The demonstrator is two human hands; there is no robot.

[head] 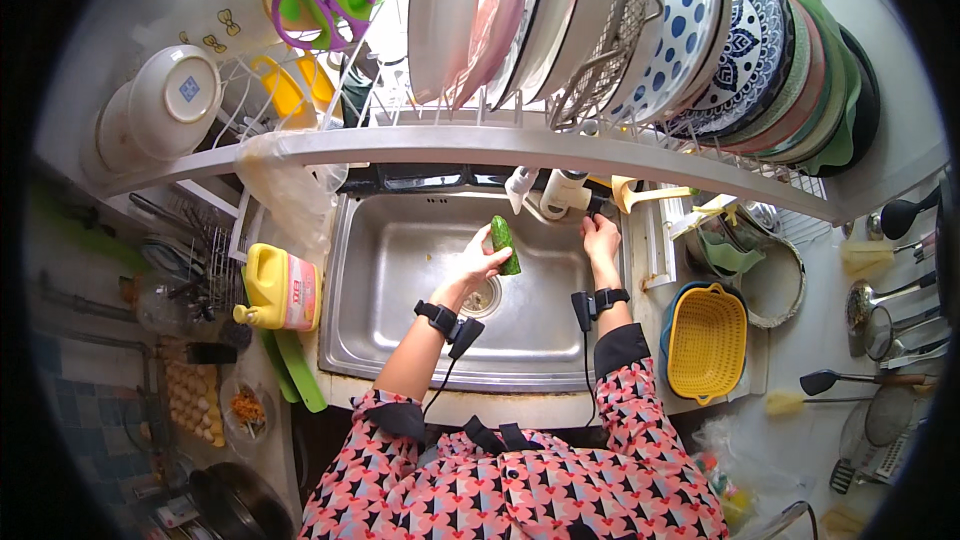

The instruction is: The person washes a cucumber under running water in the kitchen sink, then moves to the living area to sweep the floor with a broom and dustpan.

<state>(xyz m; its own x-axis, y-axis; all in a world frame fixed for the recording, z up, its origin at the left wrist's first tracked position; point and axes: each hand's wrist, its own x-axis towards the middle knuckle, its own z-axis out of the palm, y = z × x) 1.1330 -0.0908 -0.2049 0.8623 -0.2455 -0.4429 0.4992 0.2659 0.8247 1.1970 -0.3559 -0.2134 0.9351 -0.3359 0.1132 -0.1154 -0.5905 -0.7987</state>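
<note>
My left hand [482,261] grips a green cucumber [504,244], tilted nearly upright above the sink basin [405,315]. Its thumb lies across the cucumber's lower half, and the drain [480,298] shows just below. At the back right of the sink, the curled fingers of my right hand [601,238] are at the dark handle [598,204] of a white faucet [559,193]; the fingertips are partly hidden. A clear spout piece [519,187] points down beside the faucet. No running water can be made out.
A dish rack rail [480,144] crosses above the sink, loaded with upright plates [667,30]. To the left stands a yellow detergent jug [281,289] near a green cutting board [296,375]. Right of the sink is a yellow plastic basket [706,341]; utensils such as a ladle [862,304] hang beyond.
</note>
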